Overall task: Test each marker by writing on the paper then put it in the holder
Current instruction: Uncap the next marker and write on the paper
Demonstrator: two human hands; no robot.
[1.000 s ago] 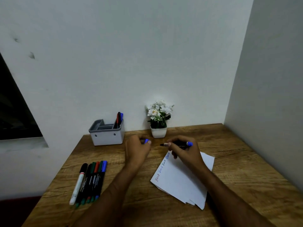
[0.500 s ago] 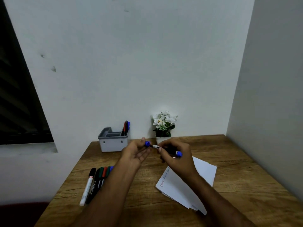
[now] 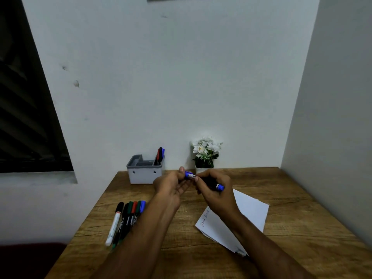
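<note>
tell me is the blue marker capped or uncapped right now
Capped, as far as shows: the blue marker has its blue cap on the end, between the left hand and right hand.

1. Paper (image 3: pixel 249 210) under my right forearm: handwritten words run along its left edge, one in red ink and one in blue. Neither can be made out.
2. White marker (image 3: pixel 114 224) at the left of the row on the table: dark print on its barrel, too small to read.
3. Blue marker (image 3: pixel 218 186) held between both my hands: a white label band, print unreadable.
</note>
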